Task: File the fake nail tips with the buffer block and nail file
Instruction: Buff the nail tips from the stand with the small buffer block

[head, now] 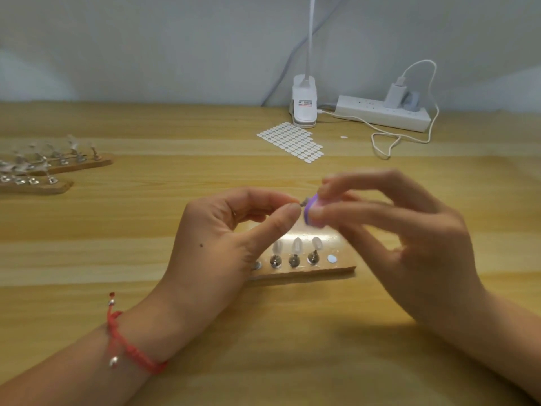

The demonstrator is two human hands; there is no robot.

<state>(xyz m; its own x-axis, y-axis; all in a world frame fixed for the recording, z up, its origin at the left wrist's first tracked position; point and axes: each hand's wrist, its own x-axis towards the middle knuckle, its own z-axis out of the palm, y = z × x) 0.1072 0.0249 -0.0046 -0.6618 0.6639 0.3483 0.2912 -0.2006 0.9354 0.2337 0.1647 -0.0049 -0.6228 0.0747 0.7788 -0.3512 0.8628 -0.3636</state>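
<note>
My left hand [231, 238] pinches a small nail tip stand [301, 203] between thumb and forefinger, held above the table. My right hand [409, 230] grips a purple and pink buffer block [311, 210] between thumb and fingers, its face against the tip; the nail tip itself is hidden by the block. Below both hands lies a wooden holder board [322, 271] with three clear nail tips [297, 246] standing on metal stands and one bare white magnet spot [331, 258]. The right hand is blurred.
Two more wooden boards with several nail tips [52, 168] lie at the far left. A sheet of white adhesive dots [292, 140], a clip lamp base [304, 101], a power strip [383, 112] and a looped white cable [386, 142] sit at the back.
</note>
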